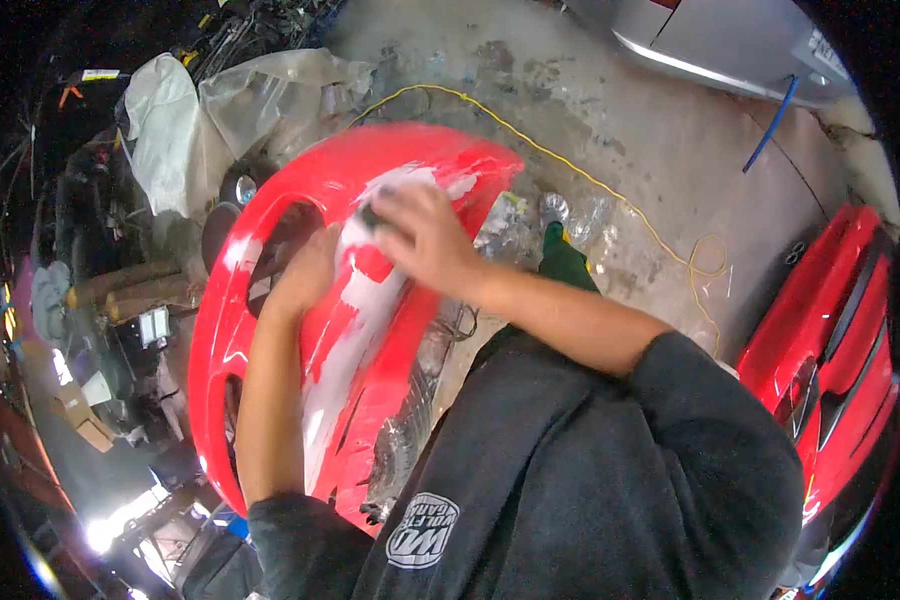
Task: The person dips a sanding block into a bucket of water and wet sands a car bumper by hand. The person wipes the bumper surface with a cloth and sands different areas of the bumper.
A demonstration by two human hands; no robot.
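Note:
A red car bumper (315, 165) with whitish-grey patches along its middle lies in front of me. My right hand (422, 235) is over its upper part, fingers bent round a small dark object (373, 215) pressed to a whitish patch; the hand is slightly blurred. Beside the bumper's upper opening, my left hand (313, 268) rests on the red surface, its fingers partly hidden and blurred.
A yellow cord (570, 168) runs over the concrete floor. At the right lies another red bumper (805, 290). A grey vehicle (710, 40) and a blue hose (773, 125) are at the upper right. Plastic sheeting (165, 130) hangs at the upper left.

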